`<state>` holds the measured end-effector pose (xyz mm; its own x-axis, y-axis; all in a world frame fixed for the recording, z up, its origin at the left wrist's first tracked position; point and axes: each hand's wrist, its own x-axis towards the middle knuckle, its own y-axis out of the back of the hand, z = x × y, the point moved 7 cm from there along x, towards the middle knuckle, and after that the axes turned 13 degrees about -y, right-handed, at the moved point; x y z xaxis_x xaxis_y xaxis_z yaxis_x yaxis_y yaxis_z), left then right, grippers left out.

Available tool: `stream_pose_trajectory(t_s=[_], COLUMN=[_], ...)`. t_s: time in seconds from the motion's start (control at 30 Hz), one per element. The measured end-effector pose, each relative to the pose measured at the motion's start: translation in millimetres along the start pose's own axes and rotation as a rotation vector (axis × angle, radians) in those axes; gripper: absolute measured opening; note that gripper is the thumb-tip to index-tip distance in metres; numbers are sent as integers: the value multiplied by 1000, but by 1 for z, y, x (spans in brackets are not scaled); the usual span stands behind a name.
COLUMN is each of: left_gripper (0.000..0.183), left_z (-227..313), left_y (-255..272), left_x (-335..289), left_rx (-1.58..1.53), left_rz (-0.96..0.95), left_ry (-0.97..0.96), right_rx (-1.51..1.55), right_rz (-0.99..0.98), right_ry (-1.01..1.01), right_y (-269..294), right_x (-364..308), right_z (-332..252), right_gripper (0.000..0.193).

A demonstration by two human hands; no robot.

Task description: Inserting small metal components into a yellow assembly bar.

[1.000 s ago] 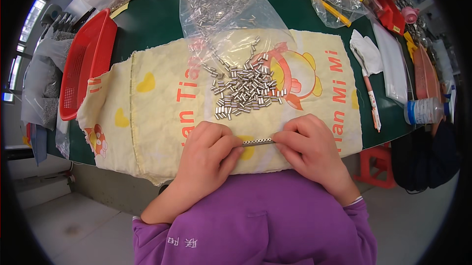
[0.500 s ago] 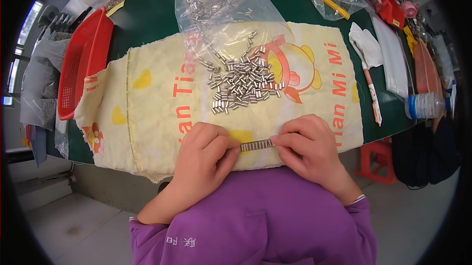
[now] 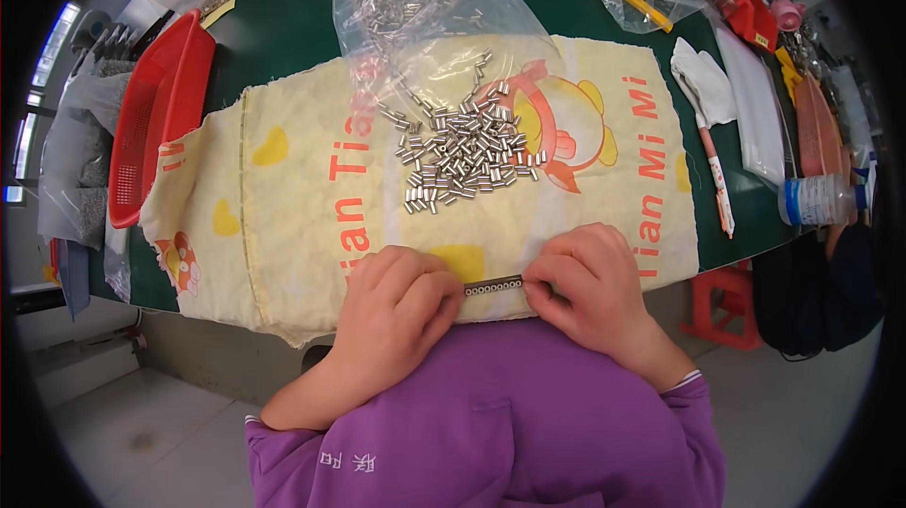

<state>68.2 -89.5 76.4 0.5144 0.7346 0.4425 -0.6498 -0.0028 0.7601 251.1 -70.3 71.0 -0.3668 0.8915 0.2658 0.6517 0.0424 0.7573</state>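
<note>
Between my two hands runs a short, straight row of small metal sleeves (image 3: 493, 288), set side by side, their round ring-like ends facing me. My left hand (image 3: 401, 305) pinches the left end of the row, and my right hand (image 3: 587, 283) pinches the right end. The fingers hide both tips of it. A dark edge shows along the far side of the row. Beyond my hands, a heap of loose shiny metal sleeves (image 3: 462, 151) lies on a pale yellow printed cloth (image 3: 300, 192).
A clear plastic bag (image 3: 500, 8) of sleeves opens toward the heap. On the left stands a red perforated basket (image 3: 156, 126). A pen (image 3: 717, 183), a white cloth (image 3: 703, 82) and a clear bottle (image 3: 816, 200) lie to the right. Below sits a red stool (image 3: 722, 305).
The row of sleeves has been tipped, so its round ends now show instead of the sleeves' long sides. Both hands keep their pinch and have shifted only slightly.
</note>
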Motion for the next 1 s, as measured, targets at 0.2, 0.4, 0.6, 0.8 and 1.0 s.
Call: stream_pose_trajectory(t_s=[0.2, 0.4, 0.6, 0.8, 1.0], left_gripper=[24, 26, 25, 24, 17], left_z=[5, 3, -4, -4, -8], left_y=[-1, 1, 1, 2, 0], left_x=[-3, 1, 1, 2, 5], left_rx=[-13, -47, -97, -95, -132], left_rz=[-6, 1, -6, -8, -2], left_ry=[-52, -18, 60, 68, 101], right_rx=[6, 28, 31, 44, 32], right_rz=[24, -54, -45, -50, -47], right_ry=[47, -17, -67, -78, -78], right_y=[5, 3, 4, 4, 5], right_x=[-5, -2, 4, 6, 9], right_z=[-6, -3, 0, 1, 2], right_gripper=[27, 23, 20, 19, 19])
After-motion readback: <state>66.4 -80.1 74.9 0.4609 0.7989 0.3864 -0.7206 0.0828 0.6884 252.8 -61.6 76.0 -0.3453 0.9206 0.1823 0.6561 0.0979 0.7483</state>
